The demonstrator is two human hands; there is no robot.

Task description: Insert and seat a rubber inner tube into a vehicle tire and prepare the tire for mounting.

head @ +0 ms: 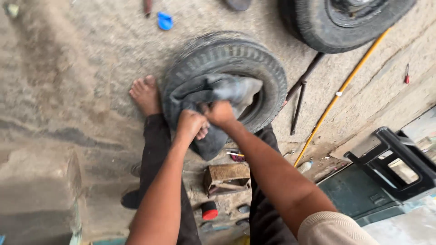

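Both hands closed on a dark grey inner tube [218, 97], bunched and crumpled, pulled partway out of a small black tyre [245, 63] lying flat on the rough concrete floor [77, 68]. Left hand [190, 124] gripping a fold of the rubber at the tyre's near edge, fingers wrapped tight; right hand [220, 113] just beside it, touching it, clenched on the same fold. Bare foot [145, 94] planted against the tyre's left side, dark trouser legs below. A second, larger tyre [327, 27] at the top right, well apart from the first. Between the two, a dark metal bar [302, 79] on the floor, and past it a long yellow rod [338, 95] running diagonally. Near the legs, a small brown box [227, 178] (open, contents unclear) and a red-and-black cap-shaped object [209, 211]. Blue plastic piece [165, 21] near the top edge. Black plastic stool [395, 159] at the right, over a dark green surface. Small red-handled tool [407, 75] far right.
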